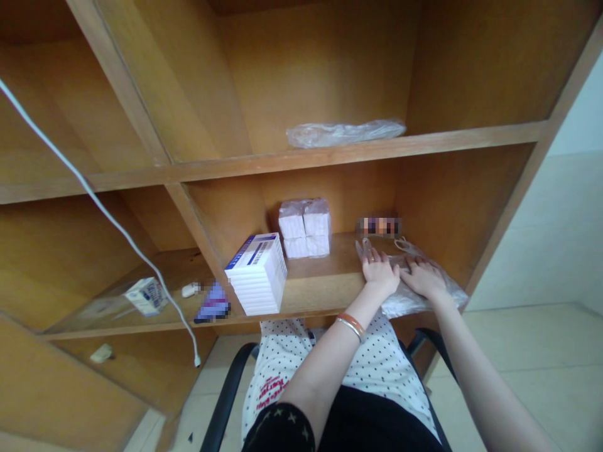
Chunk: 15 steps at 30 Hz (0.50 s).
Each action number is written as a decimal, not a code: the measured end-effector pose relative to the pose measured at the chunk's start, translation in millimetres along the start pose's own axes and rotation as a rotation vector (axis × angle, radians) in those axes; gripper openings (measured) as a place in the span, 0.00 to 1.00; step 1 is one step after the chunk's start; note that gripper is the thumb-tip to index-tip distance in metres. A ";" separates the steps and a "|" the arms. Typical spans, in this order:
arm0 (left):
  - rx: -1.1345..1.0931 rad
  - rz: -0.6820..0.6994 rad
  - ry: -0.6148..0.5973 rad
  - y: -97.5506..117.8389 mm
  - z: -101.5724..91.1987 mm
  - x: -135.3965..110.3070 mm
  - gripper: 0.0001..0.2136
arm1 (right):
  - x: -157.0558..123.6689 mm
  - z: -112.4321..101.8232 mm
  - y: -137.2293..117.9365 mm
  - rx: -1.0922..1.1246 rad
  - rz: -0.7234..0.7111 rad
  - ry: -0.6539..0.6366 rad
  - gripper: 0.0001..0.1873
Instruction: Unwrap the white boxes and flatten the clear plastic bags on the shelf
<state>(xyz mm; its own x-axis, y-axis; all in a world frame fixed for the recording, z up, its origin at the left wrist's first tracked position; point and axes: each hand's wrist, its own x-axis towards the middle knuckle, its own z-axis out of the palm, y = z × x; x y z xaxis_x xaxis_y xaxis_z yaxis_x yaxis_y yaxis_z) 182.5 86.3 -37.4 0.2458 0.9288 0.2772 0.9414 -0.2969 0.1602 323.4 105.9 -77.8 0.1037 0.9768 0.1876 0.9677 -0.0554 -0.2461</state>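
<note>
Past my black top (372,420), my left hand (379,275) and right hand (424,279) lie open and flat, gripping nothing, pressing evenly on the clear plastic bag (409,301) at the shelf edge (325,312), white boxes (258,274) at 9 o'clock.

The head-worn view looks forward and down, close to the hands (380,274) and wooden shelves (447,139).

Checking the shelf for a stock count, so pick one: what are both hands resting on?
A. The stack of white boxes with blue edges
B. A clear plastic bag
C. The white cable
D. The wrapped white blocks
B: the left hand and the right hand both lie flat on the clear plastic bag at the front of the wooden shelf.
</note>
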 end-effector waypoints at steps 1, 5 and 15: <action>0.008 -0.070 -0.042 -2.9 3.8 2.7 0.31 | 0.3 -0.1 0.2 0.002 -0.009 0.003 0.40; 0.019 -0.240 -0.171 -13.5 14.3 7.4 0.36 | -0.9 -2.1 2.7 0.031 -0.044 0.030 0.41; 0.023 -0.237 -0.148 -14.8 20.9 8.3 0.38 | 29.2 -9.9 -7.1 0.110 -0.299 0.287 0.23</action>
<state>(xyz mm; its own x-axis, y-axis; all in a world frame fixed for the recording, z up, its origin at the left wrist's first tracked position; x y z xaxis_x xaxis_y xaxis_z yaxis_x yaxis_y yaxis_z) 175.5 103.0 -57.3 0.0480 0.9945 0.0927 0.9812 -0.0643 0.1822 321.9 132.7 -61.2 -0.1033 0.8484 0.5191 0.9362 0.2592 -0.2373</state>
